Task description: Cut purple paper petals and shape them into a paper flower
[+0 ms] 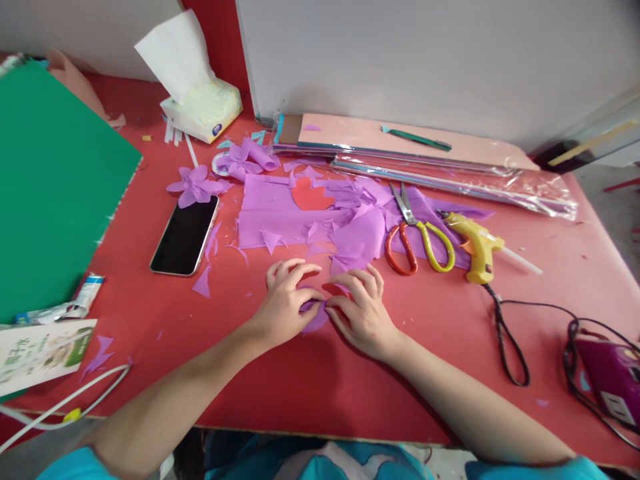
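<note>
Your left hand (290,303) and right hand (363,310) both seem to be pinching that purple piece (316,320), dead centre of the clock, fingers hiding most of it. I'd call the flower (195,187) at 10 o'clock done, this one's shaping unfinished.

The purple paper piece (316,322) looks matt, the scissor blades (409,214) smooth metal, the plastic wrapping (549,195) glossy and crinkled
</note>
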The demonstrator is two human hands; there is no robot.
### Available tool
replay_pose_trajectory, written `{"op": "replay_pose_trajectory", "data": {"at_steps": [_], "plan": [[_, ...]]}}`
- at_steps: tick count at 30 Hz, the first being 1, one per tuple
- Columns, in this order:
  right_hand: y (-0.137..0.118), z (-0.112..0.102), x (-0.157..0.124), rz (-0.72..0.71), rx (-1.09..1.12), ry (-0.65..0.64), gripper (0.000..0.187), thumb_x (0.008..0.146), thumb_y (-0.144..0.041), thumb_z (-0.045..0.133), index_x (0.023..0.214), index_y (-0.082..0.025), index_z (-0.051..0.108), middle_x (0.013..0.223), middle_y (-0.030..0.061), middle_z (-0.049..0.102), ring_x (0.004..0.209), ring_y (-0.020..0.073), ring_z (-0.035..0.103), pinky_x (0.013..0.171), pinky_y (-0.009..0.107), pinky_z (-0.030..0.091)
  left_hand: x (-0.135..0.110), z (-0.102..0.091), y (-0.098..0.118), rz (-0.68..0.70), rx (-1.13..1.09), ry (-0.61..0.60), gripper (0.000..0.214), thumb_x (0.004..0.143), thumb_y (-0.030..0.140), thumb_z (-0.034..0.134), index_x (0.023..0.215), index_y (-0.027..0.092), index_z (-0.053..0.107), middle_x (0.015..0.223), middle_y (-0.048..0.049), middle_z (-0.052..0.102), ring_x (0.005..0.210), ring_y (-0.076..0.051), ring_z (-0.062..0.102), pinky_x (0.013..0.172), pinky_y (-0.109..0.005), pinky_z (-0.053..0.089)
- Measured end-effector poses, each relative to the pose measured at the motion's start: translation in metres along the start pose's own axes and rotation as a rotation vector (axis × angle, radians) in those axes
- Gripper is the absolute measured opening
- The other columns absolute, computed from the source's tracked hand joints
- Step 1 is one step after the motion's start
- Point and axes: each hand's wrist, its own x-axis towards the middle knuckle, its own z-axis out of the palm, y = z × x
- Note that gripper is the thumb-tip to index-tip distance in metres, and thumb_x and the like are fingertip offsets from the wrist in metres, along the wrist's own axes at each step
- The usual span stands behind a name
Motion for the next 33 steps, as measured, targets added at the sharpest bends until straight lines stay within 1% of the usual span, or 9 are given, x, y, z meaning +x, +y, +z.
{"op": "replay_pose_trajectory", "data": {"at_steps": [3,9,14,18,20,23,29,31,33], "plan": [[0.0004,0.0020,-0.0002,-0.002,-0.033,-0.004,0.006,0.080,-0.018,0.054,0.078,-0.019,0.060,0.104,0.0036,0.059,0.105,0.0230,0.043,0.101,0.050,0.020,-0.0001,-0.0004,-0.0010,0.014,-0.003,-0.003,0.012,0.073,0.018,0.061,0.075,0.026,0.070,0.113,-0.0026,0.057,0.111,-0.025,0.041,0.095,-0.047,0.028],[0.0008,0.0050,-0.0012,-0.042,-0.099,-0.012,0.012,0.082,-0.013,0.048,0.078,-0.019,0.058,0.102,0.0044,0.059,0.103,0.0225,0.043,0.101,0.051,0.017,0.0008,-0.0004,-0.0017,0.029,0.001,0.001,0.013,0.074,0.018,0.059,0.074,0.026,0.070,0.112,-0.0028,0.057,0.111,-0.025,0.041,0.094,-0.047,0.029],[-0.0007,0.0039,-0.0021,-0.040,-0.121,0.053,0.008,0.081,-0.015,0.052,0.078,-0.018,0.058,0.099,0.0046,0.060,0.102,0.0223,0.045,0.101,0.050,0.019,0.0014,-0.0016,-0.0008,0.038,0.007,-0.008,0.013,0.074,0.016,0.059,0.071,0.024,0.069,0.111,-0.0035,0.058,0.111,-0.025,0.041,0.094,-0.047,0.030],[-0.0015,0.0029,-0.0028,-0.029,-0.185,0.084,0.005,0.080,-0.020,0.055,0.082,-0.019,0.060,0.106,0.0068,0.057,0.104,0.0236,0.043,0.101,0.052,0.019,0.0018,-0.0024,-0.0006,0.037,0.002,-0.012,0.013,0.075,0.017,0.058,0.072,0.024,0.069,0.110,-0.0038,0.058,0.110,-0.026,0.041,0.093,-0.048,0.030],[-0.0016,0.0029,-0.0034,-0.038,-0.212,0.086,0.005,0.080,-0.020,0.055,0.080,-0.020,0.060,0.109,0.0065,0.056,0.105,0.0237,0.043,0.101,0.053,0.019,0.0020,-0.0027,-0.0006,0.034,0.001,-0.013,0.013,0.075,0.017,0.058,0.072,0.024,0.069,0.111,-0.0037,0.058,0.110,-0.026,0.041,0.094,-0.048,0.030],[-0.0011,0.0032,-0.0041,-0.068,-0.228,0.089,0.007,0.079,-0.017,0.054,0.077,-0.020,0.060,0.108,0.0051,0.056,0.105,0.0229,0.042,0.102,0.053,0.018,0.0023,-0.0030,-0.0008,0.032,0.002,-0.015,0.013,0.074,0.017,0.058,0.072,0.024,0.069,0.112,-0.0033,0.057,0.111,-0.026,0.040,0.094,-0.048,0.029],[0.0008,0.0054,-0.0041,-0.111,-0.225,0.060,0.011,0.078,-0.012,0.052,0.081,-0.019,0.059,0.109,0.0057,0.056,0.105,0.0231,0.042,0.102,0.051,0.019,0.0017,-0.0021,-0.0016,0.041,0.002,-0.005,0.012,0.073,0.016,0.059,0.072,0.025,0.068,0.111,-0.0027,0.057,0.111,-0.025,0.040,0.094,-0.047,0.030],[0.0014,0.0061,-0.0040,-0.107,-0.217,0.042,0.010,0.079,-0.012,0.051,0.081,-0.018,0.059,0.108,0.0067,0.056,0.105,0.0233,0.042,0.102,0.051,0.020,0.0013,-0.0019,-0.0017,0.047,-0.004,-0.001,0.012,0.074,0.016,0.059,0.073,0.025,0.067,0.112,-0.0022,0.057,0.112,-0.025,0.041,0.095,-0.047,0.030],[0.0017,0.0061,-0.0039,-0.077,-0.199,0.041,0.008,0.081,-0.015,0.050,0.081,-0.018,0.058,0.107,0.0075,0.055,0.105,0.0231,0.042,0.101,0.051,0.020,0.0015,-0.0023,-0.0021,0.048,-0.019,0.014,0.010,0.075,0.018,0.059,0.079,0.024,0.065,0.111,-0.0028,0.057,0.111,-0.024,0.042,0.095,-0.046,0.031]]}}
